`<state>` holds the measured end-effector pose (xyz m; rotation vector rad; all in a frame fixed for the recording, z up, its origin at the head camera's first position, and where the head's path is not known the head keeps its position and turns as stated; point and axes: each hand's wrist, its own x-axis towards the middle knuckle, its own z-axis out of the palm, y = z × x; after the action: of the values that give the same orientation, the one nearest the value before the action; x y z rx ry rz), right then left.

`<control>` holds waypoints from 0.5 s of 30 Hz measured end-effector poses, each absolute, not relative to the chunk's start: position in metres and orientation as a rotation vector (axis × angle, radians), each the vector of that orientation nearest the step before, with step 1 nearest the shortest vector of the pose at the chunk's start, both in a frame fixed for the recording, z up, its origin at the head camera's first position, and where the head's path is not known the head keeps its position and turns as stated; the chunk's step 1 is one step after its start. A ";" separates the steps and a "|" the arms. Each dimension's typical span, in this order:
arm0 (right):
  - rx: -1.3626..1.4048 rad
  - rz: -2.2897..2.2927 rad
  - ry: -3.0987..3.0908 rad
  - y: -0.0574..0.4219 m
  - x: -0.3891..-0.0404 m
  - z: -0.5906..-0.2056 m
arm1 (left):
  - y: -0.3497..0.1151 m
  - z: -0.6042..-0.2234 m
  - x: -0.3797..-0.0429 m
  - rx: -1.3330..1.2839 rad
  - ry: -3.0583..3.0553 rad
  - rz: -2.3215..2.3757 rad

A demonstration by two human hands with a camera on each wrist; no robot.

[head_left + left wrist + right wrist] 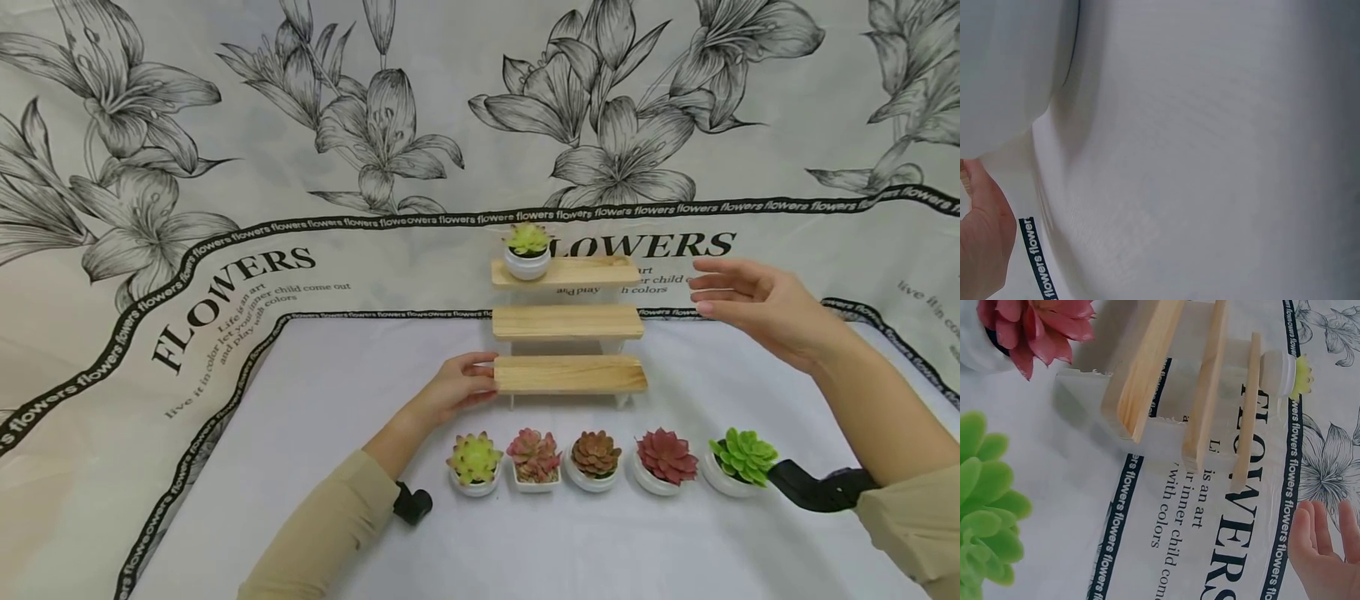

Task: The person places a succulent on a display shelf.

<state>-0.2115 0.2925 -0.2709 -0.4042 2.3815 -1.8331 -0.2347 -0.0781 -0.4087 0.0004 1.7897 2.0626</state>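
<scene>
A three-tier wooden display stand (570, 373) with clear supports stands at the back of the white table. My left hand (459, 385) holds the left end of its lowest shelf; in the left wrist view that hand (985, 234) shows only partly, by a sliver of wood. On the top shelf's left end sits a yellow-green potted succulent (527, 252). My right hand (772, 304) is raised in the air right of the stand, holding nothing. The right wrist view shows this hand (1329, 556) with fingers extended, apart from the shelves (1141, 375).
In front of the stand runs a row of potted succulents: yellow-green (474, 462), pink (534, 457), brown (595, 460), dark red (665, 460) and bright green (741, 461). Behind hangs a flower-printed cloth (420, 275) with black lettering.
</scene>
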 end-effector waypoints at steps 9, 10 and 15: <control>-0.533 -1.653 2.462 0.312 -0.200 -0.286 | -0.078 -0.410 -0.235 -0.009 1.784 2.089; -0.566 -1.657 2.440 0.316 -0.199 -0.288 | -0.078 -0.411 -0.235 -0.008 1.782 2.089; -0.600 -1.630 2.438 0.328 -0.191 -0.299 | -0.078 -0.412 -0.235 -0.001 1.778 2.090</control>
<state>-0.1913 0.3283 -0.2991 -0.6003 2.4376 -1.6304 -0.2350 -0.0779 -0.4116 -0.0014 1.7780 2.0899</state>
